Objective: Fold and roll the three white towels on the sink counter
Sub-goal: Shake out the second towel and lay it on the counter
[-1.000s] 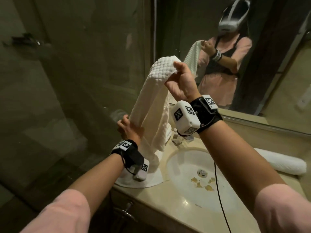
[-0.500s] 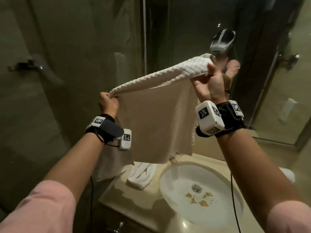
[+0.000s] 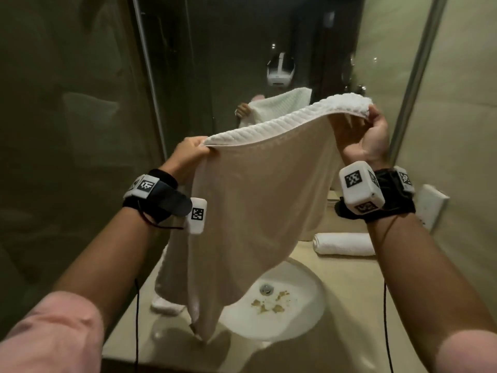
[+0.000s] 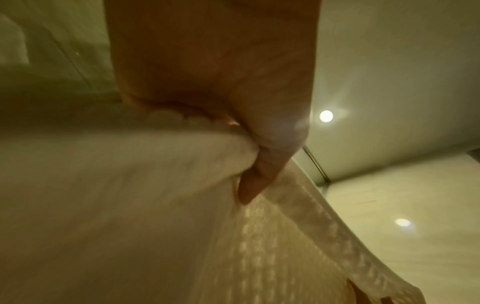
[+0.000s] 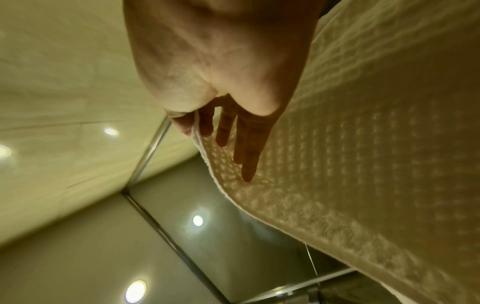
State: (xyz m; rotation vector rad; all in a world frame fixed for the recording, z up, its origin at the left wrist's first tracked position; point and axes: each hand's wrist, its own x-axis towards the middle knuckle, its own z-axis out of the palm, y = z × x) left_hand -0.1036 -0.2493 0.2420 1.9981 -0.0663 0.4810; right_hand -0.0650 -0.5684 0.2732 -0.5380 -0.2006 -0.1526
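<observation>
A white waffle-weave towel (image 3: 258, 200) hangs spread in the air above the sink counter (image 3: 347, 305), its lower corner dangling near the basin. My left hand (image 3: 188, 154) grips its top left corner, fingers curled into the cloth (image 4: 259, 164). My right hand (image 3: 373, 130) pinches the top right corner, held higher, with thumb behind and fingers (image 5: 246, 148) in front of the hem. A rolled white towel (image 3: 344, 243) lies on the counter at the back right. Another white towel (image 3: 168, 305) lies at the counter's left, mostly hidden behind the hanging one.
A white basin (image 3: 279, 300) with brown debris near its drain sits under the towel. A mirror (image 3: 242, 63) stands behind the counter, a glass shower wall (image 3: 67, 130) to the left, a tiled wall (image 3: 457, 103) to the right.
The towel went from draped and bunched over my right hand to spread wide between both hands. My left hand rose from the counter to chest height, and my hands moved apart.
</observation>
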